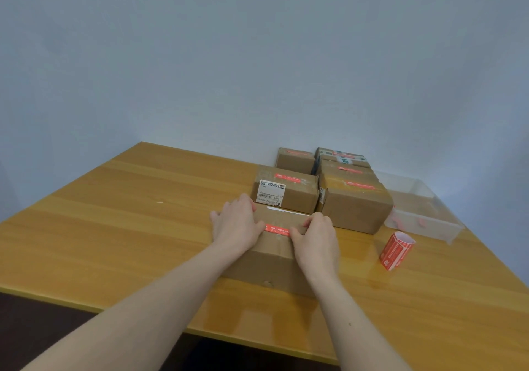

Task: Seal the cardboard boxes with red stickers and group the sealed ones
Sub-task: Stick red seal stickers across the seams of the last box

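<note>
Near box [272,244] sits at the table's [114,213] front edge, just in front of the stickered boxes [323,187]. Left hand [237,227] lies flat, steadying it; right hand [315,236], fingers curled, presses the red sticker [277,230] across the seam. Sticker roll [396,250] lies right of the box.
</note>
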